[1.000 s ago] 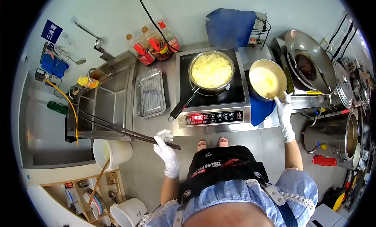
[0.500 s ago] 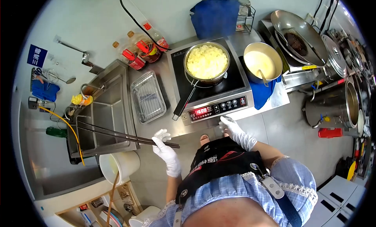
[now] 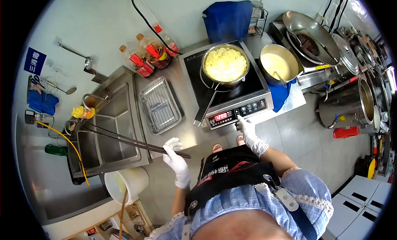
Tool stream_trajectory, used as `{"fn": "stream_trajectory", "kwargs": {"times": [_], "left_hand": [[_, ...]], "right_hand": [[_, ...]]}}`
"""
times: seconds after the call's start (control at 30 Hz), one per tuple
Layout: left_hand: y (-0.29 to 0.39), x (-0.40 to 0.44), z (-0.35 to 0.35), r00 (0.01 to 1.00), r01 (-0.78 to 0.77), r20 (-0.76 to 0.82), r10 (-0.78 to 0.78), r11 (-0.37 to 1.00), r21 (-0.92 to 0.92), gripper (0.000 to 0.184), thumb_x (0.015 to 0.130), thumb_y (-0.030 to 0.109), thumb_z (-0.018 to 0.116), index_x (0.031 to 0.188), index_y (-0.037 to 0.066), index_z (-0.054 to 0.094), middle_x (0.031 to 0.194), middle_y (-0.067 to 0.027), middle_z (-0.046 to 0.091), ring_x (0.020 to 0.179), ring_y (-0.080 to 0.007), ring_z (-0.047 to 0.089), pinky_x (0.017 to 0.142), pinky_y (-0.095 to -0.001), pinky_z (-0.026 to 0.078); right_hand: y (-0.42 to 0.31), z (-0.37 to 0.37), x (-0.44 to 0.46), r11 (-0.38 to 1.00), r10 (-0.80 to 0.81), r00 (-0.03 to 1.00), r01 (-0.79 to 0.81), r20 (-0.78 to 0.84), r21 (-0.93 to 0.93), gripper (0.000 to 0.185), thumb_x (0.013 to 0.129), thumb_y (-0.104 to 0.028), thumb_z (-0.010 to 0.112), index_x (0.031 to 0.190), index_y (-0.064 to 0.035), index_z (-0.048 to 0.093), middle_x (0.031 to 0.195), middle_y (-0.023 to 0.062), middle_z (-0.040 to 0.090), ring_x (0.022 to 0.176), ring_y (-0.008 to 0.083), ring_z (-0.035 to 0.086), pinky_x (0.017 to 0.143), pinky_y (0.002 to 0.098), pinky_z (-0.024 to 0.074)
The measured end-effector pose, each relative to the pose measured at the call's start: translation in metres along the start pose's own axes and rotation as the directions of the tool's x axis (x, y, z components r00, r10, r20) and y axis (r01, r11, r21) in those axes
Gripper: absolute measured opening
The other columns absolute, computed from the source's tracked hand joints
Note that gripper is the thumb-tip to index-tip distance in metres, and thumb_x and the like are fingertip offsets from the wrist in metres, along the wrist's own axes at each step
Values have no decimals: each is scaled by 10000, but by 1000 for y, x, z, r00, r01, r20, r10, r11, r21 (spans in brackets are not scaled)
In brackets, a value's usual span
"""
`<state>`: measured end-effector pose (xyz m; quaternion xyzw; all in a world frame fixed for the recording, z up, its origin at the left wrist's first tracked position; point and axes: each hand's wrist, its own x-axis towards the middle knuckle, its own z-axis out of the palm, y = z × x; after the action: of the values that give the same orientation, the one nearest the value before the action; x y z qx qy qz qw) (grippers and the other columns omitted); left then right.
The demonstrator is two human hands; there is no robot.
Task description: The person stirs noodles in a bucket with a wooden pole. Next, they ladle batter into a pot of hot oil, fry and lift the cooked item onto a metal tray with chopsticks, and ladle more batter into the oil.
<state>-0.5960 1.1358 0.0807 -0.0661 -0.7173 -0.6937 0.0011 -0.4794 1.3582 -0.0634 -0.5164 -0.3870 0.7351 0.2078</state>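
Observation:
My left hand (image 3: 176,162), in a white glove, is closed around a pair of long dark chopsticks (image 3: 128,141), which reach left over the sink. My right hand (image 3: 248,132), also gloved, holds nothing. Its index finger is stretched out to the buttons of the induction cooker (image 3: 258,104), at or just touching the panel. The red display reads 1200. On the black glass sits a saucepan (image 3: 212,100) heaped with pale yellow, crumbly-looking food (image 3: 226,64), its handle pointing toward me.
A wire rack in a metal tray (image 3: 160,105) lies left of the cooker, beside the sink (image 3: 120,116). To the right stand a pot of creamy yellow liquid (image 3: 276,66) with a utensil in it and a wok (image 3: 312,27). Bottles (image 3: 142,65) line the wall; a white bucket (image 3: 136,184) stands below.
My right hand has moved up to the cooker's panel, index finger out. The display has gone from 1600 to 1200. The left hand still holds the chopsticks; the view has shifted slightly.

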Motion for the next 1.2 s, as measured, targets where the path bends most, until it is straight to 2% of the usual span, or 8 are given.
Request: {"fn": "stream_trajectory", "kwargs": {"times": [0.13,0.33,0.63,0.9,0.93,1.0,1.1,1.2], "left_hand": [[8,8,10,993,-50,106,57,996,-69,448,976,356,288,923,-5,548,881,-114,612,697,-139,569,608,-245,448],[35,7,55,891,75,445,95,934,-349,448,971,342,315,892,-22,564,895,-123,612,723,-134,569,658,-246,456],[105,-11,105,241,496,970,-9,861,-116,384,962,217,342,638,34,436,647,-140,571,552,-179,534,521,-262,437],[107,-21,140,2,538,999,47,842,-41,442,947,376,389,730,12,514,755,-122,592,672,-183,574,605,-255,464],[101,-16,141,-125,496,991,43,868,25,489,935,427,368,870,-12,573,848,-111,605,752,-185,590,674,-266,479],[99,-16,137,-12,479,989,147,869,-123,408,927,388,429,984,5,557,858,-59,612,714,-129,582,653,-237,478],[77,1,117,373,-17,918,139,990,-143,179,875,102,556,1030,13,556,891,-76,620,773,-130,602,675,-235,484],[45,19,85,749,-154,658,77,986,60,166,876,48,519,1025,-11,563,908,-73,630,806,-100,579,733,-237,468]], "right_hand": [[0,-18,-30,977,87,970,-38,226,-211,259,779,-271,671,870,-37,606,638,-9,573,567,127,548,543,255,451],[-72,26,-99,360,-429,503,857,751,-368,651,706,-284,723,1232,-20,445,1137,148,546,1014,287,546,867,355,445],[-144,42,-94,-237,-807,-83,952,584,-192,524,643,-129,700,1149,-91,568,1157,212,491,996,357,527,832,405,454],[-208,15,-103,-431,-712,-180,875,678,-221,376,705,-63,698,1062,-31,585,898,150,550,775,290,569,626,348,481],[-214,13,-112,70,-770,260,942,582,-328,353,708,-24,677,1048,-29,584,887,149,557,777,279,573,636,334,482],[-205,10,-90,-208,-889,-43,924,455,-320,211,788,61,555,986,-1,589,970,143,568,763,229,571,707,315,469],[-236,0,-97,-107,-952,10,925,307,-365,164,774,115,508,903,52,588,920,124,583,809,222,599,721,305,504],[-233,-16,-88,593,-796,604,793,-47,140,119,853,5,487,915,59,573,924,132,574,826,244,616,737,389,550]]}}
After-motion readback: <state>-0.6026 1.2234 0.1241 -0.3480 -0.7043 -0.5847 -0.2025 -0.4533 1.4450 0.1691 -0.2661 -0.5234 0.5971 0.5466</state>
